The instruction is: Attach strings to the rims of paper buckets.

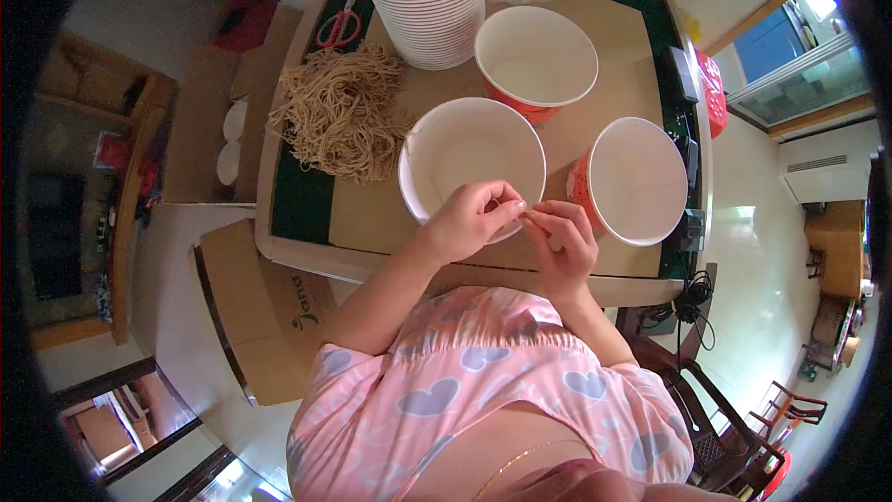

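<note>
My left hand (pixel 474 218) and my right hand (pixel 562 237) meet fingertip to fingertip over the near rim of a white paper bowl (pixel 446 144). Together they pinch a short piece of tan string (pixel 528 216). Two more white bowls with orange outsides stand open on the table: one farther back (pixel 536 51) and one to the right (pixel 641 181). A loose heap of tan string (pixel 344 112) lies left of the bowls.
A tall stack of nested paper bowls (pixel 427 0) stands at the back of the table (pixel 362 218). Red-handled scissors (pixel 339 26) lie at the back left. A cardboard box (pixel 265 316) sits on the floor to my left. A wooden chair (pixel 706 418) stands at the lower right.
</note>
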The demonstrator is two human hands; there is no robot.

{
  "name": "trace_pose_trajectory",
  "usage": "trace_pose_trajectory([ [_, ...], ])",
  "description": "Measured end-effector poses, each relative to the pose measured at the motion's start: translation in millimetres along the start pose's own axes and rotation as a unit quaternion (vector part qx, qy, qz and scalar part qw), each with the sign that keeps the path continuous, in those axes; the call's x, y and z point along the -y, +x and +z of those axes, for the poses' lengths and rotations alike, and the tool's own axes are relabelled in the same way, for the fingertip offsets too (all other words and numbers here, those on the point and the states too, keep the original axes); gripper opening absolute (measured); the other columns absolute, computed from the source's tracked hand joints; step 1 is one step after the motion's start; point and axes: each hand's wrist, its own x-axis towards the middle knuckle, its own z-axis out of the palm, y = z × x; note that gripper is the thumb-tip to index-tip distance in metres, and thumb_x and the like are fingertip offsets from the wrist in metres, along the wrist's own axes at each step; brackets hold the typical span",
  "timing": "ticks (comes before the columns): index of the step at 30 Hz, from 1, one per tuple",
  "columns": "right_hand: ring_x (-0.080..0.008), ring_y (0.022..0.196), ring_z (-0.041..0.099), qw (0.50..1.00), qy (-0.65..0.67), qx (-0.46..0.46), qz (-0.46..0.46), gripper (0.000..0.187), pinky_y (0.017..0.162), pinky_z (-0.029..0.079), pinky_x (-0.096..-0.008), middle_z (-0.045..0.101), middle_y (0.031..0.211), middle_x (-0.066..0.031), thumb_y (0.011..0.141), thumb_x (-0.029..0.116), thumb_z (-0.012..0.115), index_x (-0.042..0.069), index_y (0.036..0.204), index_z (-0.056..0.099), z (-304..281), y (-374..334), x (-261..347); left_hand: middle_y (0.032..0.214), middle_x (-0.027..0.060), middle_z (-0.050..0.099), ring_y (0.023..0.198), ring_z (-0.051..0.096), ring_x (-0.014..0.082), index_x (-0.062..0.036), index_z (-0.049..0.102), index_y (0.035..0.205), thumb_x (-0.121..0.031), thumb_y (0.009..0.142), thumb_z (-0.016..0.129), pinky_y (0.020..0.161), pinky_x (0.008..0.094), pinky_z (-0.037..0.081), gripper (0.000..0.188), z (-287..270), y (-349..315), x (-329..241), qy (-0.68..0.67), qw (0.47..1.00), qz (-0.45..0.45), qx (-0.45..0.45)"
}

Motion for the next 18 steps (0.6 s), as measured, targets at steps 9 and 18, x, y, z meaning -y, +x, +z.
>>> trace_pose_trajectory([
  [9,-0.0227,0.085,0.066,1.000,-0.012,0.017,-0.023,0.026,0.070,0.054,-0.0298,0.064,0.100,-0.0145,0.077,-0.007,0.068,0.001,0.103,0.069,0,1,-4,0.079,-0.0013,0.063,0.068,0.053,0.0034,0.0004,0.065,0.092,-0.011,0.089,0.062,0.061,0.0211,0.045,0.012,1,1,-4,0.006,0.998,0.029,-0.054],
  [18,-0.0110,0.068,0.055,0.988,0.067,0.049,0.131,0.018,0.057,0.046,-0.0233,0.060,0.096,-0.0092,0.081,-0.005,0.066,0.000,0.098,0.066,-7,9,0,0.079,0.0025,0.064,0.067,0.056,0.0069,0.0010,0.063,0.089,-0.007,0.084,0.064,0.062,0.0234,0.047,0.010,7,-6,-15,0.132,0.984,0.068,-0.094],
])
